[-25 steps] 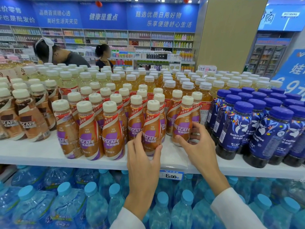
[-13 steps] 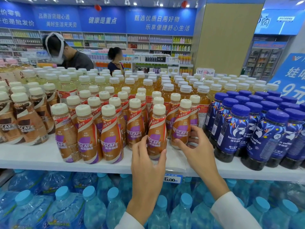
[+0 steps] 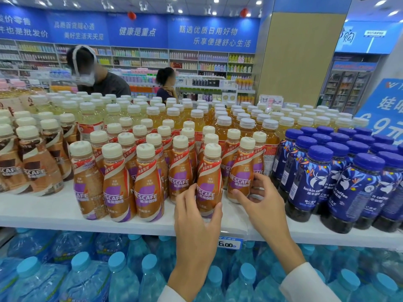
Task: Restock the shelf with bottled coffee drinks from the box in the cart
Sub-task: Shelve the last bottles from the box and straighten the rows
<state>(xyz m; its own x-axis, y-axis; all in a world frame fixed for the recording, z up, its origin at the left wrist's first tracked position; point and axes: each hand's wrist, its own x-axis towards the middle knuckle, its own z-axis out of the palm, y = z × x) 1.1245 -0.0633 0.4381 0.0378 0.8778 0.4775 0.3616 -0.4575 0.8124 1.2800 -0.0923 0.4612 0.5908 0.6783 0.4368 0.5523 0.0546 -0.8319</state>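
I've got my left hand (image 3: 196,216) wrapped round a coffee bottle (image 3: 208,188) standing at the front of the shelf (image 3: 43,212), my right hand (image 3: 259,197) clasping the neighbouring bottle (image 3: 239,173) beside it, probably to square both into the row.

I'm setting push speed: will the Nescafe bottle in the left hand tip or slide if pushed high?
Nescafe bottle: tall, narrow base, so high pushes probably tip it. Glossy sleeve may slip in the left hand. Smooth shelf likely lets it slide.
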